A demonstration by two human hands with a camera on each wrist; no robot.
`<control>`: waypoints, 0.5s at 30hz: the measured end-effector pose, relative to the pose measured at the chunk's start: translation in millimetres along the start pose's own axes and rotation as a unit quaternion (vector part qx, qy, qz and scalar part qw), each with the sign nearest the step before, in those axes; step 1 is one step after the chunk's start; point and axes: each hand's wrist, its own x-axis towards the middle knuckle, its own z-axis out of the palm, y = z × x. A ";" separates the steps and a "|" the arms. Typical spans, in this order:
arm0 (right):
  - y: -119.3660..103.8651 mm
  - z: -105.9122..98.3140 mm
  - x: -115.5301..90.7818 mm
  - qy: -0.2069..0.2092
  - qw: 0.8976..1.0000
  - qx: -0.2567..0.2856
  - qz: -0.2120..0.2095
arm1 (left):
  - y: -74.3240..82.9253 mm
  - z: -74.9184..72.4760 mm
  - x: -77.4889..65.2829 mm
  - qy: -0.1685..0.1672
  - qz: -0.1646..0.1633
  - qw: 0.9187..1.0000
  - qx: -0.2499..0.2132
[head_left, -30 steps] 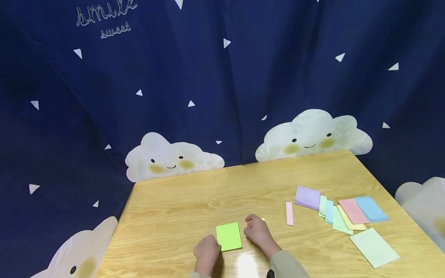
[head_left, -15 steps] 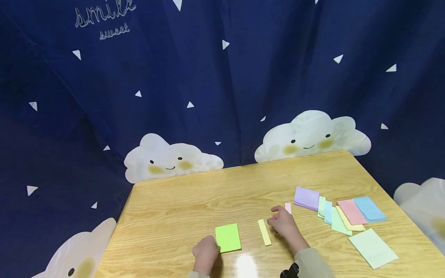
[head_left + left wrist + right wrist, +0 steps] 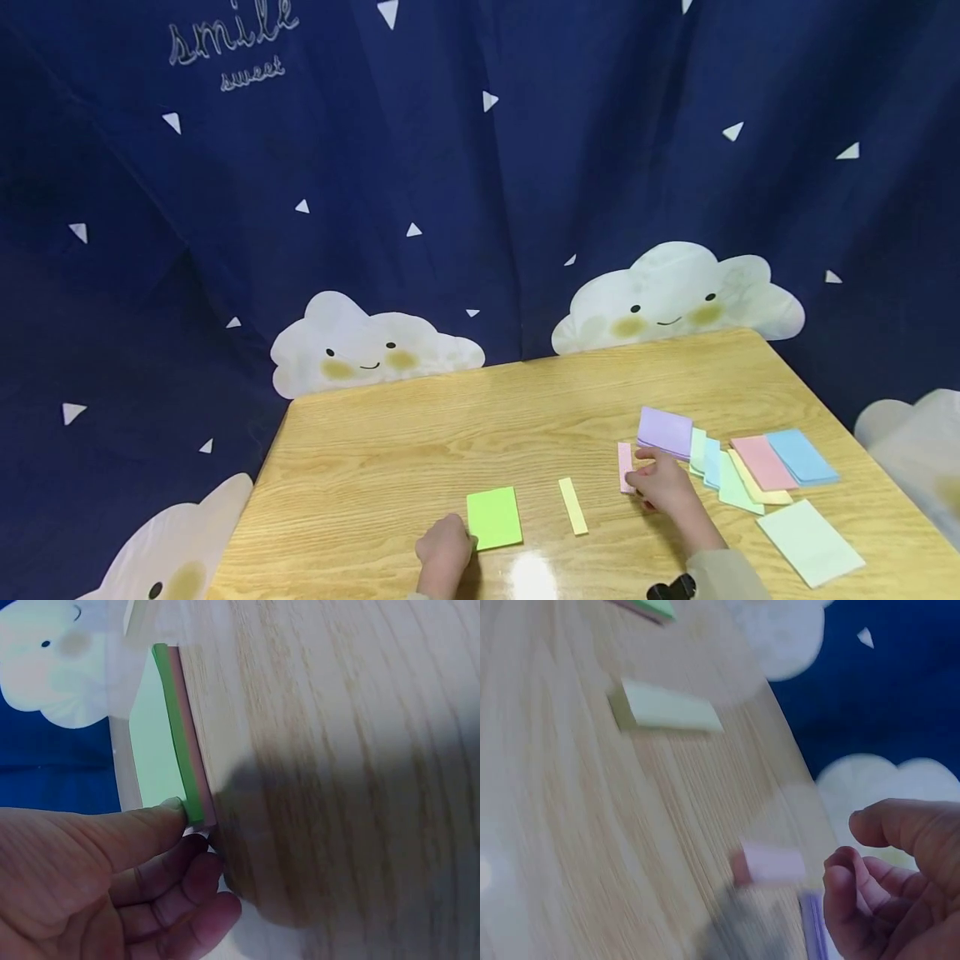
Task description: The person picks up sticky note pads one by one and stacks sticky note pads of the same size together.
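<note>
My left hand point(image 3: 444, 546) pinches the near left corner of a bright green sticky note pad point(image 3: 495, 518). In the left wrist view the thumb lies on its top, fingers curled under the corner, and a pink layer point(image 3: 191, 742) shows beneath the green one. My right hand point(image 3: 664, 483) is over the table beside a narrow pink sticky note strip pad point(image 3: 625, 458), overlapping its edge in the head view. The right wrist view shows a gap between thumb and loosely bent fingers, nothing held, and the pink strip apart from them. A narrow yellow strip pad point(image 3: 573, 506) lies between the hands.
Right of my right hand lie a purple pad point(image 3: 665, 430), small green and blue strips, a pink pad point(image 3: 763, 462), a blue pad point(image 3: 802, 456) and a pale green pad point(image 3: 812, 542). The wooden table point(image 3: 420, 442) meets a dark blue curtain point(image 3: 420, 150) behind.
My right hand has moved right, from beside the yellow strip pad to the pink one, uncovering the yellow strip. The left hand stays at the green pad's corner.
</note>
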 end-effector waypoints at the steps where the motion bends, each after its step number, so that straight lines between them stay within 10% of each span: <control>1: 2.8 -6.3 -0.5 0.002 1.000 -0.001 0.004 | -0.1 0.1 -0.2 0.000 0.001 1.000 0.000; 15: 56.3 -79.8 -9.0 0.023 0.997 -0.024 0.066 | -3.1 0.0 -0.4 0.000 0.002 1.000 -0.010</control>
